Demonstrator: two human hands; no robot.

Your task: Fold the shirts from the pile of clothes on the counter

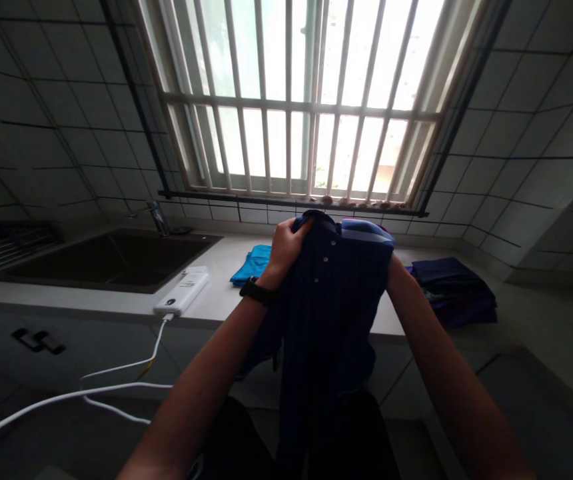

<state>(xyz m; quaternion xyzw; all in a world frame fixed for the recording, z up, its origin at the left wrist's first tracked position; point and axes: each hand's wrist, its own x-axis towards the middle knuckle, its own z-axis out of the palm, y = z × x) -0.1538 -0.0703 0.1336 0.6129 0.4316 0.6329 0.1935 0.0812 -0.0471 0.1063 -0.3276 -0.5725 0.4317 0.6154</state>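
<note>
A dark navy button-neck shirt (334, 307) hangs in front of me over the counter's front edge, its collar at the top and a lighter blue band across one shoulder. My left hand (285, 243) is closed on the cloth beside the collar, with a black band around that wrist. At the other shoulder, my right wrist (396, 270) goes in behind the fabric. The cloth covers the right hand's fingers, so their grip does not show. The lower part of the shirt falls toward my lap.
Bright blue folded cloth (251, 263) lies on the white counter (221, 293). Dark folded clothes (454, 290) are stacked on the right. A white power bank (182, 291) with a cable (156, 343) sits near a dark sink (106, 260) and tap (156, 217). Behind is a barred window (289, 105).
</note>
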